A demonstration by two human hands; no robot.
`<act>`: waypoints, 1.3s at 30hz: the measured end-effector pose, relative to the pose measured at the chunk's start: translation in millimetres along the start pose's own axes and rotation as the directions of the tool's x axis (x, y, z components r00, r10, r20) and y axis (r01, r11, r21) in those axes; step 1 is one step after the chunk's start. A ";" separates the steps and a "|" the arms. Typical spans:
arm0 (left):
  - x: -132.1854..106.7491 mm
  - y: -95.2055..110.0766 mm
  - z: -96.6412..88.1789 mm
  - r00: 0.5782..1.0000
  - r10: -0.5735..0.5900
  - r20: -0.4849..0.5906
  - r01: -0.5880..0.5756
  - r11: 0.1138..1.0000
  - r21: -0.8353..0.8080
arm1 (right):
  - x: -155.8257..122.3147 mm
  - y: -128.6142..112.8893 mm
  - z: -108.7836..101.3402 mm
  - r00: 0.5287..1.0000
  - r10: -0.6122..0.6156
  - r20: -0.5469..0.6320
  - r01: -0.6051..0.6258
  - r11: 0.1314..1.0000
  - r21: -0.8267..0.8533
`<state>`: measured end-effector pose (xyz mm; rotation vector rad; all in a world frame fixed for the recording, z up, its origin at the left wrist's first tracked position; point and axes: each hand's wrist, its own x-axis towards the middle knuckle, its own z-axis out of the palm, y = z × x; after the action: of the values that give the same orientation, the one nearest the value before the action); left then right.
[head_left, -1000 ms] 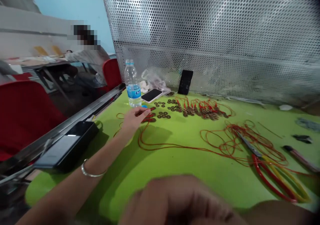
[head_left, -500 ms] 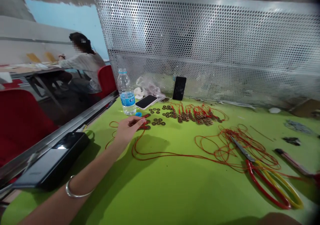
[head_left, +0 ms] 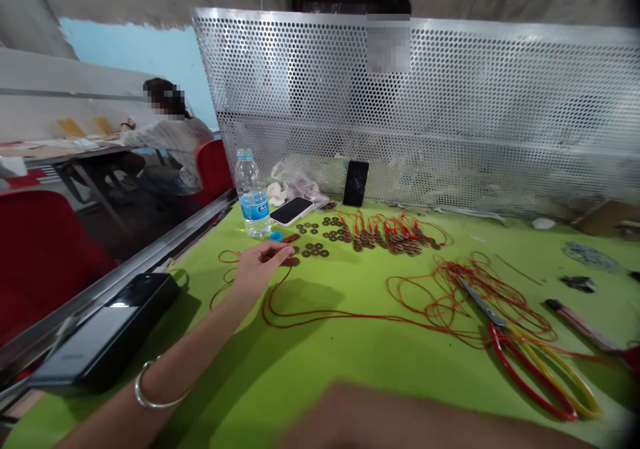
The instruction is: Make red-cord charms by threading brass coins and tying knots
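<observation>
My left hand (head_left: 260, 266), a silver bangle on its wrist, pinches a red cord (head_left: 320, 316) between thumb and fingertips beside some dark round coins with holes. The cord loops back over the green table and runs right to a loose tangle of red cord (head_left: 480, 296). Small groups of coins (head_left: 316, 250) lie just right of my fingertips. Farther right is a row of coin bunches tied with red cord (head_left: 400, 239). Low in the view, my right hand (head_left: 335, 416) is smeared by motion, so its fingers cannot be made out.
Scissors (head_left: 530, 369) with red and yellow handles lie at the right, near a cutter (head_left: 580, 326). A water bottle (head_left: 253, 199), blue cap (head_left: 275, 236) and phone (head_left: 293, 211) stand at back left. Another phone (head_left: 356, 183) leans by the perforated screen (head_left: 450, 116). A black device (head_left: 110, 329) sits left.
My right hand and forearm have come into view at the bottom, moving. My left hand stays at the coins, pinching the red cord. The whole view has shifted slightly downward in the picture.
</observation>
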<state>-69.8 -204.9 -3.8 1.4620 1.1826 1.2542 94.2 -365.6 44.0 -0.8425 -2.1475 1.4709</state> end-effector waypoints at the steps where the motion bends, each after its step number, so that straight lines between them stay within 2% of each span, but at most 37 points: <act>1: -2.0 3.1 2.3 1.000 -0.003 0.010 0.003 0.999 -0.037 | 11.3 6.6 -7.2 0.992 0.000 -0.129 0.002 1.000 0.013; 2: -4.4 6.4 5.0 1.000 -0.004 0.023 0.006 0.997 -0.072 | 23.7 14.8 -15.0 0.959 0.005 -0.283 0.001 1.000 0.023; 3: -7.1 9.5 8.0 0.999 -0.004 0.039 0.008 0.995 -0.098 | 36.3 23.9 -22.8 0.862 0.030 -0.506 -0.009 0.999 0.043; 4: -9.8 12.0 10.9 0.998 0.001 0.062 0.006 0.993 -0.115 | 48.1 33.4 -30.2 0.773 0.051 -0.633 -0.027 0.999 0.048; 5: -12.3 13.8 13.4 0.996 0.016 0.083 -0.005 0.992 -0.126 | 58.7 42.7 -36.8 0.715 0.049 -0.698 -0.041 0.999 0.027; 6: -14.4 14.7 15.2 0.995 0.040 0.093 -0.027 0.990 -0.136 | 67.5 51.2 -42.1 0.680 0.025 -0.732 -0.035 0.999 0.001; 7: -15.9 14.7 16.3 0.993 0.070 0.091 -0.056 0.988 -0.147 | 74.5 58.6 -45.9 0.679 -0.007 -0.734 -0.015 1.000 -0.023; 10: -16.6 11.8 15.0 0.992 0.126 0.030 -0.119 0.978 -0.174 | 85.6 73.1 -49.4 0.754 -0.097 -0.650 0.081 0.995 -0.055; 13: -15.7 9.4 11.6 0.998 0.065 0.004 -0.063 0.979 -0.193 | 86.9 78.8 -47.4 0.790 -0.092 -0.606 0.116 0.993 0.000; 17: -18.6 10.3 12.1 0.997 -0.015 0.079 0.033 0.971 -0.236 | 84.2 83.8 -47.4 0.768 -0.028 -0.640 0.100 0.992 0.077; 26: -26.4 13.5 16.2 0.996 -0.022 0.086 0.037 0.985 -0.171 | 84.3 85.7 -45.3 0.753 0.000 -0.659 0.121 0.983 0.138; 30: -24.8 9.3 15.6 1.000 -0.003 0.026 0.006 0.990 -0.137 | 84.3 84.9 -42.8 0.743 0.005 -0.670 0.108 0.986 0.127; 35: -22.9 5.6 14.9 0.997 0.073 0.037 -0.070 0.996 -0.055 | 84.0 87.0 -41.4 0.724 -0.009 -0.690 0.118 0.987 0.111; 39: -23.0 4.8 15.8 0.996 0.071 0.044 -0.069 0.996 -0.058 | 83.5 86.9 -41.1 0.715 -0.007 -0.699 0.118 0.987 0.111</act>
<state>-54.7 -228.7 -5.5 1.4943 1.0652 1.2839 80.3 -258.0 -22.7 -1.0459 -1.4540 1.0158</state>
